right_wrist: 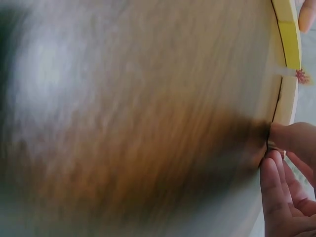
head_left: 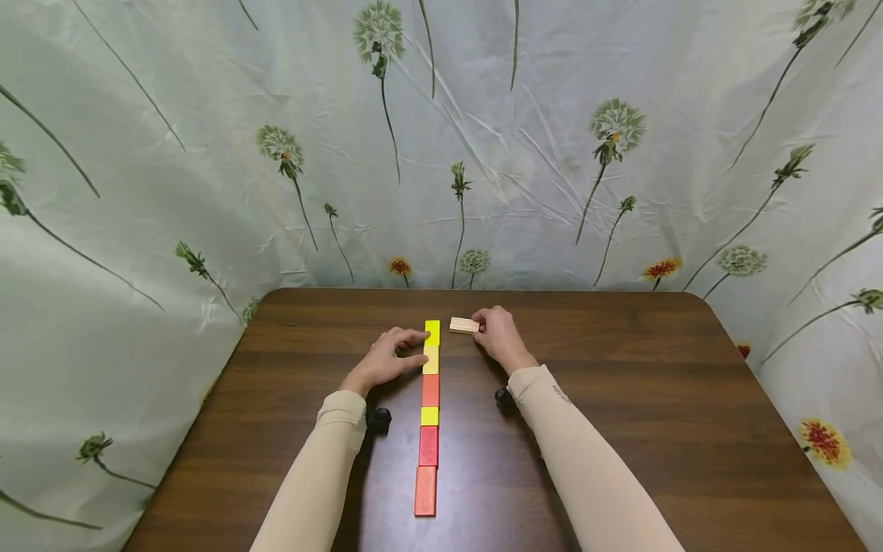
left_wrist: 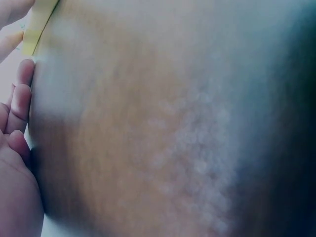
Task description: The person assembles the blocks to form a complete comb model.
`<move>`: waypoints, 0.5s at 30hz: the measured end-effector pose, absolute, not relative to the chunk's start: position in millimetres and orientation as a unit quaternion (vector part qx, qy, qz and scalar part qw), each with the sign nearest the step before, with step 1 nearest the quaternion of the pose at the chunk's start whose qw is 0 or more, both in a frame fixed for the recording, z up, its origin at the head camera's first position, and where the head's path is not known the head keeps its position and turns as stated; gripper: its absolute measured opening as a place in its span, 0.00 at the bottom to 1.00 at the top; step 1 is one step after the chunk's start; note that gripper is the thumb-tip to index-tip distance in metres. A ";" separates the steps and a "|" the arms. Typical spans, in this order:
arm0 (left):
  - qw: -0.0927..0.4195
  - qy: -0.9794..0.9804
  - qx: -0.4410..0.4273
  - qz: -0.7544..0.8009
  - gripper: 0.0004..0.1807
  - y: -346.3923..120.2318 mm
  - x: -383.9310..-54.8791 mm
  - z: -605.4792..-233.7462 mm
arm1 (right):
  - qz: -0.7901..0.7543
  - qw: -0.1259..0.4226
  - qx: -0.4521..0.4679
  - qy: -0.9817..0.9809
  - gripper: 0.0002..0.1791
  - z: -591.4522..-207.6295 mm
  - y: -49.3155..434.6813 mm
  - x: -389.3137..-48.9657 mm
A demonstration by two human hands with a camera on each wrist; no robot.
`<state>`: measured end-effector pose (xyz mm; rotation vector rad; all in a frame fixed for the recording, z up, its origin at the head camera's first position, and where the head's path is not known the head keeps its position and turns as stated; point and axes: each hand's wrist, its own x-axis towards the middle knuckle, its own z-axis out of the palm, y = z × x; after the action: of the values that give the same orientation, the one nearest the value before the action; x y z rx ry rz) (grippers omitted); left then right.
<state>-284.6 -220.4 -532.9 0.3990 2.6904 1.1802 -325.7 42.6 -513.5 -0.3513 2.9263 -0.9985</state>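
A straight row of flat blocks runs away from the person along the table. At its far end lies a bright yellow block [head_left: 432, 330], followed by a pale yellow block [head_left: 431, 363]. My left hand [head_left: 383, 359] is beside these two, with its index finger at the bright yellow one and its thumb at the pale one. Just right of the row's far end, a plain wooden block [head_left: 462, 325] lies crosswise. My right hand [head_left: 498, 333] pinches its right end between thumb and fingers. In the right wrist view, a small gap shows between the wooden block and the yellow block [right_wrist: 291, 47].
Nearer in the row come an orange-red block [head_left: 431, 391], a short yellow block [head_left: 429, 416], a red block [head_left: 428, 446] and another orange-red block [head_left: 425, 492]. The brown wooden table [head_left: 641, 399] ends at a floral curtain [head_left: 441, 153]. Dark round objects show by both wrists.
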 end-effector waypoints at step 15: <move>0.097 0.907 0.122 0.391 0.27 -220.6 -287.3 -534.1 | -0.317 0.027 -0.108 0.942 0.16 -510.6 23.4 -320.0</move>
<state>-287.3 -220.6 -534.1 0.3628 2.6870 1.1570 -320.0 23.4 -510.6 -0.3332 2.9094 -0.9786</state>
